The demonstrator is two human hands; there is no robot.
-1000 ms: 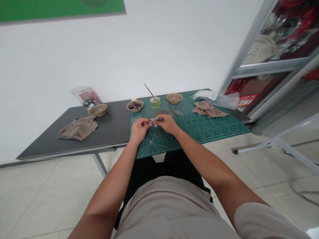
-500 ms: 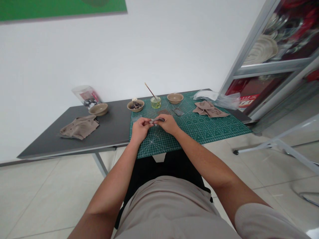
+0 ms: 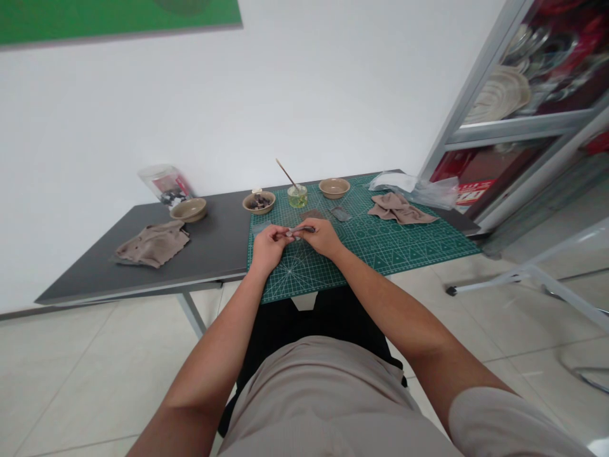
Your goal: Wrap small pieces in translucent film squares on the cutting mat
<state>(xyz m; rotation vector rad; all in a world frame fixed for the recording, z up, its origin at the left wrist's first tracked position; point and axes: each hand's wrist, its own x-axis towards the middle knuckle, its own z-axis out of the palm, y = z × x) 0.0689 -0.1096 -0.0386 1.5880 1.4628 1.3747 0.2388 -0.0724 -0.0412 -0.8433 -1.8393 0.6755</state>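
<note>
My left hand (image 3: 267, 245) and my right hand (image 3: 320, 237) meet over the green cutting mat (image 3: 390, 241), fingers pinched together. Between them they hold a small grey piece (image 3: 295, 231), thin and flat, with something pale under it; I cannot make out what it is. Just behind the hands stand a small glass of yellow-green liquid (image 3: 297, 196) with a thin stick in it, a tan bowl of dark bits (image 3: 258, 202) and an empty tan bowl (image 3: 333, 187). Small flat grey pieces (image 3: 339, 213) lie on the mat nearby.
The dark grey table (image 3: 209, 244) also carries a crumpled beige cloth (image 3: 153, 243) and a tan bowl (image 3: 189, 209) at left, a toppled clear jar (image 3: 162, 182), another beige cloth (image 3: 398, 209) and plastic bags (image 3: 419, 188) at right. A metal shelf (image 3: 523, 101) stands at far right.
The hands stay pinched on the small grey piece; the pale scrap under it shows less now. Nothing else has moved.
</note>
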